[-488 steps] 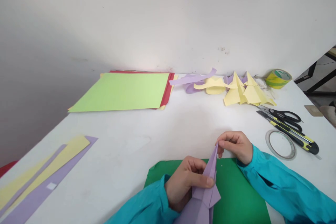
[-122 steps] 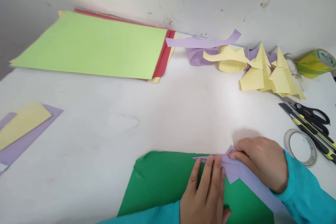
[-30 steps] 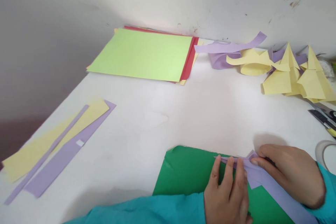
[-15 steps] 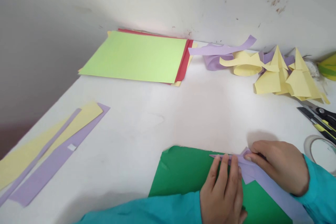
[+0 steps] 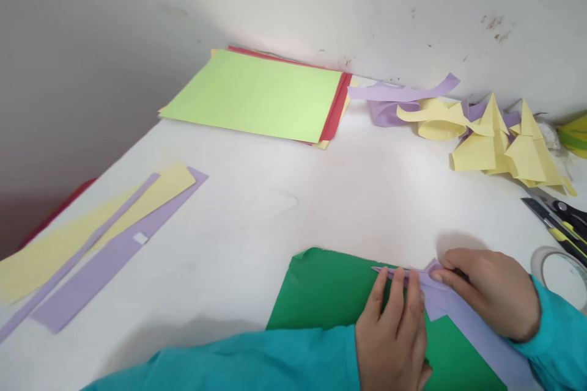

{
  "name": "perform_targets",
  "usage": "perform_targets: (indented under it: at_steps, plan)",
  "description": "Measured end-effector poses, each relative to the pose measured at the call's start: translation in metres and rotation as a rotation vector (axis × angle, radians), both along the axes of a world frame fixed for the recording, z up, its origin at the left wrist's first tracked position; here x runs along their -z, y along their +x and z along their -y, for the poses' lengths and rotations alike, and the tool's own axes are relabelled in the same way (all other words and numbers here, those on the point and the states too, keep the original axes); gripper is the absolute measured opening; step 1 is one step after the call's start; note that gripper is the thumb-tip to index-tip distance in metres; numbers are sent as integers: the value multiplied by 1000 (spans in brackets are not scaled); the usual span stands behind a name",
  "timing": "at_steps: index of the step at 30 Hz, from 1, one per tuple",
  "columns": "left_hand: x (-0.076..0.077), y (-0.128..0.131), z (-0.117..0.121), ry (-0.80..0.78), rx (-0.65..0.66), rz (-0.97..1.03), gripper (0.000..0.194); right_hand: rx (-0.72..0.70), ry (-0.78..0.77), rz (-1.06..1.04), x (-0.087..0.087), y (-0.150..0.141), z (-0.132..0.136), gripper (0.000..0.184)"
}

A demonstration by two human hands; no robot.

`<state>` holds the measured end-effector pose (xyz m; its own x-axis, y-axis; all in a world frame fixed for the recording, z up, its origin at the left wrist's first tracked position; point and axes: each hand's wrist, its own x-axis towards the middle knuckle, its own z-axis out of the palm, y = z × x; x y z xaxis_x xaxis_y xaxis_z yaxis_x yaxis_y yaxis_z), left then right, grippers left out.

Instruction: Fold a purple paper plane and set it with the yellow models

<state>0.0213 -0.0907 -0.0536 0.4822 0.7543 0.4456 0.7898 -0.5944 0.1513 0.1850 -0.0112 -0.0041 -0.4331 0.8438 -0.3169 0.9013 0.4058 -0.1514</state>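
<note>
Both sleeves teal-blue, long, plain. Left sleeve (image 5: 247, 359), 6 to 7 o'clock: soft wrinkles lengthwise, straight-edged cuff (image 5: 352, 354) at the wrist. Right sleeve (image 5: 560, 327), 4 o'clock: same color, creases bunched near the wrist, lower part cropped by frame. Left hand (image 5: 393, 335) and right hand (image 5: 493, 290) bare, five-fingered.
</note>
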Motion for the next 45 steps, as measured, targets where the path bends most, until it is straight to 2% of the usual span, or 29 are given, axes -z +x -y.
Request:
perform_targets:
  at_steps: [6,22,28,33,38,45]
  plan:
    - [-2,-2,0,-30,17,-43,37,-10,4,-9,0,0,0,31]
    - [1,0,5,-96,4,-47,53,112,-71,77,-15,-13,-3,26]
    - [0,-3,3,-78,55,-93,47,120,-74,72,-15,-13,-4,27]
    - [4,-2,3,-2,92,-28,41,119,-61,88,-14,-13,-4,27]
    - [3,1,3,25,69,25,37,118,-62,81,-14,-13,-3,25]
    - [-1,0,1,-48,90,-10,37,129,-49,87,-14,-13,-2,26]
